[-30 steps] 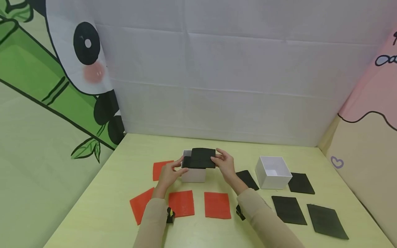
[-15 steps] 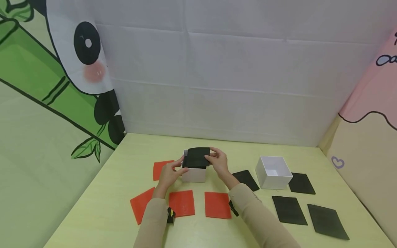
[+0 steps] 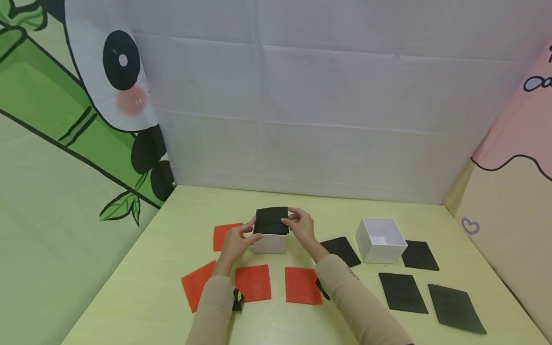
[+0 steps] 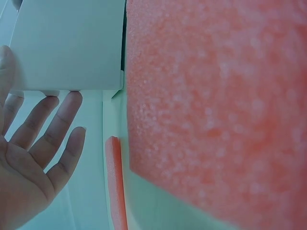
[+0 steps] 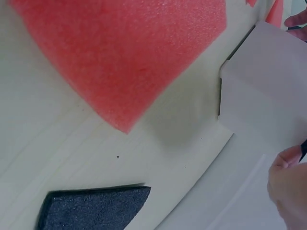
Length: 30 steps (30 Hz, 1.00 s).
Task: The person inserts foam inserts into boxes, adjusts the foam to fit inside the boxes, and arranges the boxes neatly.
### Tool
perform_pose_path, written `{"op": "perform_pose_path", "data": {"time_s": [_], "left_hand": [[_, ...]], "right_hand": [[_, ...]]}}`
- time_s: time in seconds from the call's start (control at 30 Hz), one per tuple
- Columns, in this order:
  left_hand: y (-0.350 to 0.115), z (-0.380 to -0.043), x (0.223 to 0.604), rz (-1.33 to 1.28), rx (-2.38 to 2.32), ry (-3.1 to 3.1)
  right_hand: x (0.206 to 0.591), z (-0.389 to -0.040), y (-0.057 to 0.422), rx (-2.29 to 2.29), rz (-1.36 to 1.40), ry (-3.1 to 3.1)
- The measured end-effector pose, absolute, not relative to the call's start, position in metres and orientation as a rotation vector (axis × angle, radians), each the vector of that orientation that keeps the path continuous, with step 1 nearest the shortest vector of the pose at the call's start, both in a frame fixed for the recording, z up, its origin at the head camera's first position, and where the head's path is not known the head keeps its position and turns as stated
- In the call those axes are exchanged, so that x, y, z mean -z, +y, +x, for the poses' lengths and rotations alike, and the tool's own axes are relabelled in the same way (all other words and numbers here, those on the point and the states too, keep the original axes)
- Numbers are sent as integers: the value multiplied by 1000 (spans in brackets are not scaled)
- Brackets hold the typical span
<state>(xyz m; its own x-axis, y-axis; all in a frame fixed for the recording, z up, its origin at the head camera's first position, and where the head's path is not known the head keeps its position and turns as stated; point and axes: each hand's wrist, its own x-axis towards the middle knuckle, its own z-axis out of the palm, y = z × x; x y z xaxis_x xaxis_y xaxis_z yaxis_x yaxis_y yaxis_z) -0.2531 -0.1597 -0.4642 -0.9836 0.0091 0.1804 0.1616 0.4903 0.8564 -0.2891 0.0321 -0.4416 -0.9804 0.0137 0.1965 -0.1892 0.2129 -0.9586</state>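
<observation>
A black foam square [image 3: 270,221] lies flat across the open top of a white box [image 3: 270,245], nearly covering it. My right hand [image 3: 303,228] pinches the square's right edge between thumb and fingers, beside the box's right rim. At the box's left side, my left hand [image 3: 234,245] grips it, thumb by the front top edge and fingers along the left wall. The left wrist view shows those fingertips touching the box wall [image 4: 67,45]. In the right wrist view, the thumb and a finger of the right hand [image 5: 291,179] meet a dark edge at the box.
Red foam squares [image 3: 253,283] lie in front and to the left of the box. A second white box [image 3: 379,254], open on top, stands to the right, with several black foam squares [image 3: 403,293] around it. A white cloth [image 3: 302,158] hangs behind the table.
My right hand has moved left with the black foam square, sliding it from sticking out past the box's right side to lying over its opening. The left hand stays at the box.
</observation>
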Motion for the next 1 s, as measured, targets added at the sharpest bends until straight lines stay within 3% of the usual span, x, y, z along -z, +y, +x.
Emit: {"op": "perform_pose_path", "data": {"time_s": [0.5,0.7,1.0], "left_hand": [[-160,-253,466,-145,1535,-2572],[-159,-253,466,-149,1515,-2569],[-158,-253,467,-155,1519,-2564]], "right_hand": [[446,-283,29,-1493,318,-2551],[448,-280,37,-1392,508,-2567],[450,-275,47,-885,722,-2681]]}}
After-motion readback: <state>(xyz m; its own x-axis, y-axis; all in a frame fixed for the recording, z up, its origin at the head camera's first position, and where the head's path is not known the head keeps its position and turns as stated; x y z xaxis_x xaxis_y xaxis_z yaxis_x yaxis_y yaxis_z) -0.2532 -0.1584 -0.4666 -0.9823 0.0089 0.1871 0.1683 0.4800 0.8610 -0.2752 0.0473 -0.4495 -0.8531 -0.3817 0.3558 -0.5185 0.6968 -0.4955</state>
